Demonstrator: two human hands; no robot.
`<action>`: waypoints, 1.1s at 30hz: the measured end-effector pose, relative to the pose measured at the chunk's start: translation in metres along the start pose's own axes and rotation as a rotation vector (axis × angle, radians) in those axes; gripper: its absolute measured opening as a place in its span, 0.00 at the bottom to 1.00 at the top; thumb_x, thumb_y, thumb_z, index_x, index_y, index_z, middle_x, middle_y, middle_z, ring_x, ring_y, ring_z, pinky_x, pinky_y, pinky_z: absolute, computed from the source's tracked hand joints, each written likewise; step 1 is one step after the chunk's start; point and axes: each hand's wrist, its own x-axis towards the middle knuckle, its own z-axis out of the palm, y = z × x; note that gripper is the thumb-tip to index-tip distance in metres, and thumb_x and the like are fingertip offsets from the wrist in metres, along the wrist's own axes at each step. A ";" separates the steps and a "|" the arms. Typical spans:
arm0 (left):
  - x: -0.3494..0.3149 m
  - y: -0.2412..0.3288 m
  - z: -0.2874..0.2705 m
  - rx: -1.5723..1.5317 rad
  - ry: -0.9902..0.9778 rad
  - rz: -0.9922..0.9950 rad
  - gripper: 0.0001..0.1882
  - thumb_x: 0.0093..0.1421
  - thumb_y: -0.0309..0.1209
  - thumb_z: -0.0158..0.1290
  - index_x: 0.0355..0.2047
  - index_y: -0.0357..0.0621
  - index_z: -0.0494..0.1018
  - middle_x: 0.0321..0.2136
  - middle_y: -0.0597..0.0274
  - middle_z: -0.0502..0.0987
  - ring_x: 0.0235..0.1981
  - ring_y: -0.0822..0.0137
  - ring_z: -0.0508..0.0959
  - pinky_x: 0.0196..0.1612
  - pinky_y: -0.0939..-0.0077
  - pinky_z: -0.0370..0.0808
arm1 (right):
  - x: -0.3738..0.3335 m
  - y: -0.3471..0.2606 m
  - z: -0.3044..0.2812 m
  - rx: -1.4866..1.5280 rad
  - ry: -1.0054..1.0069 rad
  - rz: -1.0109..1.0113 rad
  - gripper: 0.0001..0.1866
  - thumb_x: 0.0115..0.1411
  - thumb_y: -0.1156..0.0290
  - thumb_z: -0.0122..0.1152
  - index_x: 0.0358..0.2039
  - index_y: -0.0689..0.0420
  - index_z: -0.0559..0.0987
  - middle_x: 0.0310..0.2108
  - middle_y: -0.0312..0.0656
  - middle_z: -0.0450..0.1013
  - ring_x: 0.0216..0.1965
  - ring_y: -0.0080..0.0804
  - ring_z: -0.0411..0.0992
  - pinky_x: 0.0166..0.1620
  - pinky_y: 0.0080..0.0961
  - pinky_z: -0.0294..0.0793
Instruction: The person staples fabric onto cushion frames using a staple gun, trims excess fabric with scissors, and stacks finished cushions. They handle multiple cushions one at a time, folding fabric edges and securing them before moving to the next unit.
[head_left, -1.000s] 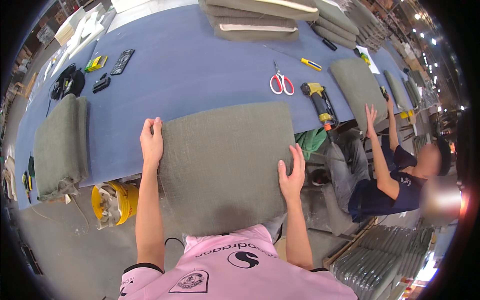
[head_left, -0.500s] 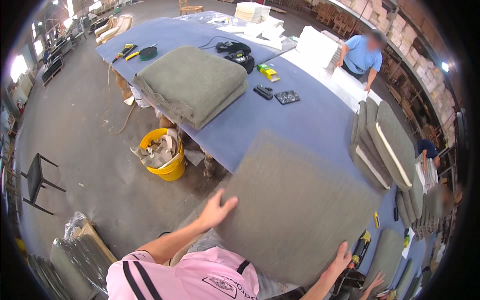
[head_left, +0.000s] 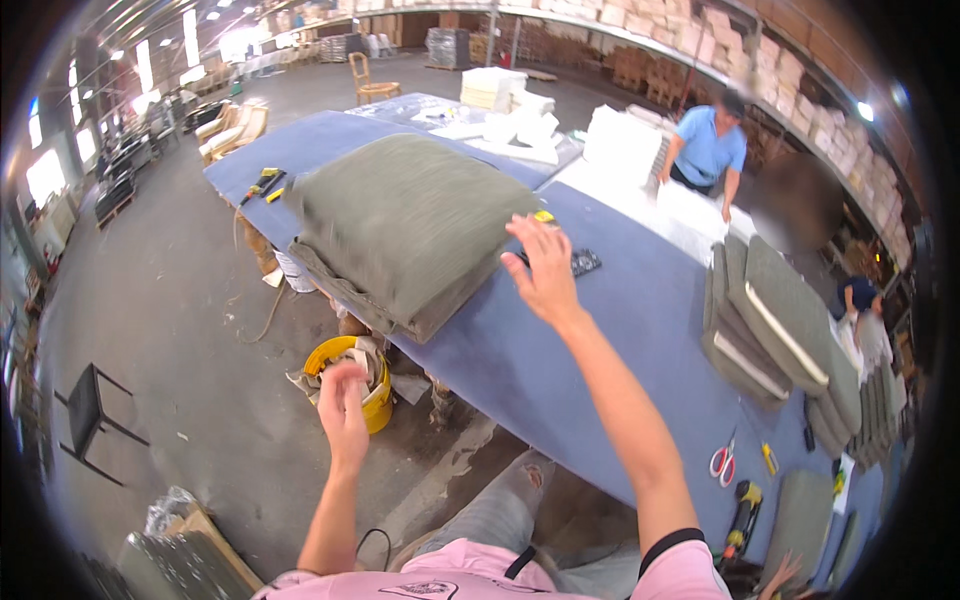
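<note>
A stack of grey-green fabric pieces (head_left: 400,225) rests on the blue-topped table (head_left: 600,350), its upper layer blurred and its near edge uneven. My right hand (head_left: 545,270) is held at the right end of the stack, fingers spread and nothing in them; I cannot tell whether it touches the fabric. In the air short of the table's edge, my left hand (head_left: 344,415) is raised with nothing in it, its fingers extended and slightly smeared. Behind it stands a yellow bucket (head_left: 376,408) of scraps.
Padded grey-green cushions (head_left: 770,320) lean together on the right. Red-handled scissors (head_left: 722,462), a yellow knife (head_left: 769,458) and a yellow-black power tool (head_left: 742,515) lie nearer. A person in blue (head_left: 708,150) handles white sheets across the table. A black chair (head_left: 95,420) stands left.
The grey-green fabric piece both hands held has left them and now lies on the stack. Both hands have moved forward and come free. The view has tilted up.
</note>
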 end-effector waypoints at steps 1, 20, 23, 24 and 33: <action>-0.025 -0.010 -0.010 0.055 -0.011 -0.101 0.08 0.77 0.23 0.50 0.50 0.37 0.77 0.45 0.63 0.80 0.47 0.71 0.79 0.56 0.73 0.74 | -0.038 -0.001 0.015 -0.023 -0.030 0.108 0.22 0.71 0.63 0.71 0.61 0.57 0.80 0.61 0.46 0.82 0.62 0.53 0.79 0.65 0.44 0.75; -0.133 0.096 0.309 -0.333 -1.576 0.479 0.10 0.66 0.22 0.59 0.46 0.42 0.84 0.41 0.56 0.87 0.44 0.53 0.85 0.53 0.59 0.77 | -0.225 -0.350 -0.428 1.253 -0.226 0.609 0.23 0.74 0.58 0.68 0.56 0.67 0.86 0.47 0.54 0.83 0.42 0.48 0.80 0.44 0.42 0.76; -0.180 0.153 0.337 -0.454 -1.730 0.769 0.10 0.64 0.23 0.62 0.46 0.43 0.85 0.42 0.58 0.88 0.46 0.52 0.85 0.54 0.56 0.76 | -0.207 -0.333 -0.435 1.258 -0.231 0.564 0.21 0.74 0.61 0.62 0.54 0.68 0.84 0.42 0.55 0.80 0.38 0.55 0.77 0.41 0.48 0.74; -0.185 0.166 0.339 -0.440 -1.730 0.868 0.10 0.63 0.23 0.63 0.45 0.43 0.85 0.41 0.58 0.88 0.46 0.52 0.85 0.54 0.56 0.76 | -0.207 -0.322 -0.437 1.251 -0.222 0.522 0.19 0.73 0.63 0.61 0.51 0.68 0.84 0.38 0.53 0.79 0.35 0.55 0.75 0.40 0.49 0.73; -0.227 0.092 0.435 -0.263 -1.794 0.906 0.23 0.67 0.27 0.62 0.63 0.47 0.79 0.63 0.47 0.79 0.66 0.41 0.77 0.67 0.46 0.73 | -0.200 -0.318 -0.435 0.455 0.632 0.434 0.10 0.70 0.69 0.66 0.34 0.63 0.80 0.27 0.45 0.74 0.26 0.50 0.72 0.34 0.37 0.69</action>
